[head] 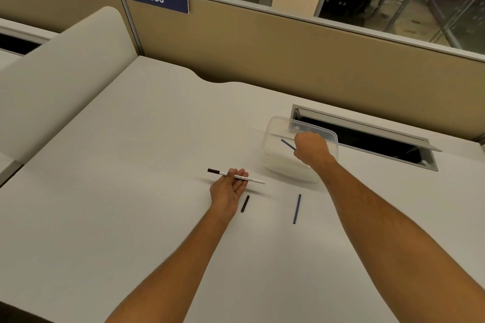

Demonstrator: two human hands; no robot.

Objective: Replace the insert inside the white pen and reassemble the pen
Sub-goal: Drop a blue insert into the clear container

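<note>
Head view: over white desk (131,191), left hand (231,187) cradles pen (236,176), right hand (311,148) pinches insert (287,144).

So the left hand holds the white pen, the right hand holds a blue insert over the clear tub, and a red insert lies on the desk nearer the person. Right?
Not quite: the insert lying on the desk is blue, not red, as the head view shows. The rest stands: the left hand holds the white pen, and the right hand holds a blue insert over the clear tub.

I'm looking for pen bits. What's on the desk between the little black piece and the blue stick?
Nothing. In the head view, the desk is bare between the black piece and the blue stick.
</note>
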